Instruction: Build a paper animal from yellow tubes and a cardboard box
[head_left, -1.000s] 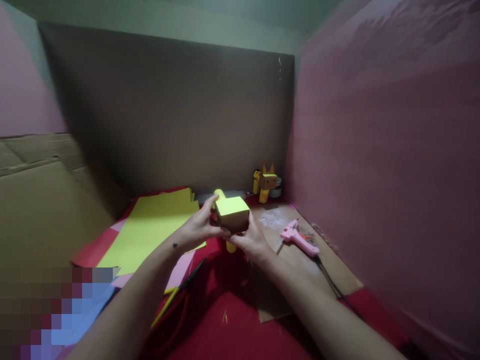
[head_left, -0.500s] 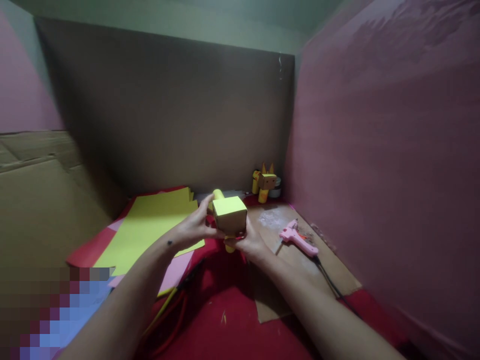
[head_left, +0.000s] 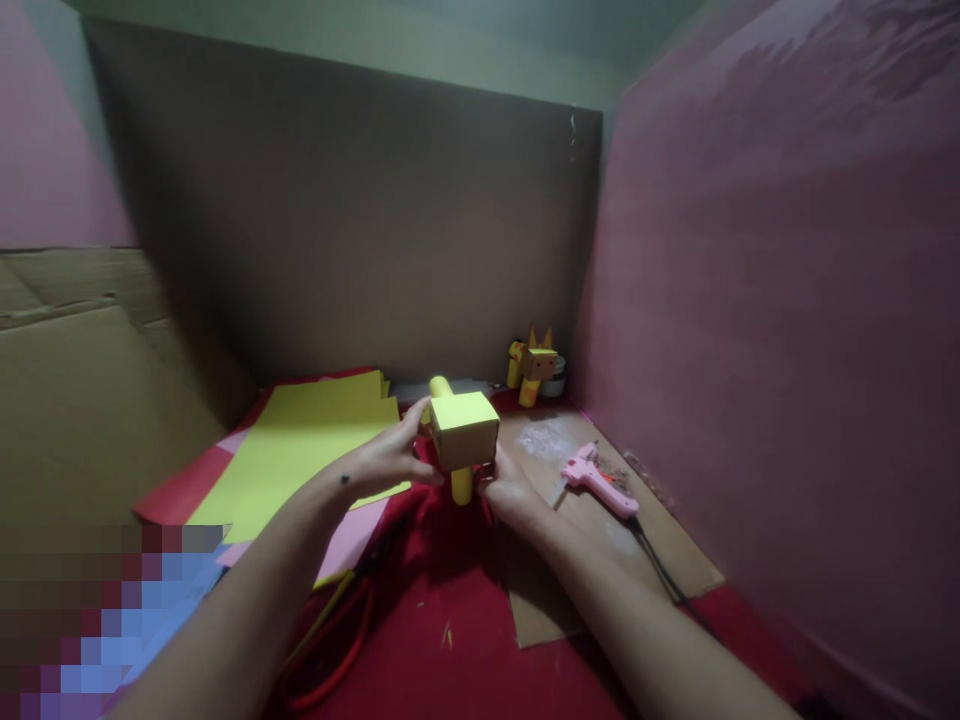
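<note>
In front of me is a cardboard animal figure point(head_left: 466, 440) with a box-shaped head, yellow on top and bare brown in front. A yellow tube leg points down below the head, and another yellow tube shows behind it. My left hand point(head_left: 394, 458) grips its left side, fingers reaching behind and thumb spread low near the front leg. On the right side, my right hand point(head_left: 513, 488) is closed around the figure, its fingertips partly hidden behind the head. The figure is held over the red cloth point(head_left: 427, 580).
Yellow paper sheets point(head_left: 300, 430) lie at left over red and pink ones. A pink glue gun point(head_left: 600, 482) rests on a cardboard sheet point(head_left: 544, 600) at right, cord trailing forward. Behind stand a similar eared figure point(head_left: 538, 364) and a jar point(head_left: 556, 378). Walls rise at back and right.
The thumb and fingers that covered the front leg have drawn apart, so the yellow leg shows fully. The figure stays nearly in place; the view has shifted slightly.
</note>
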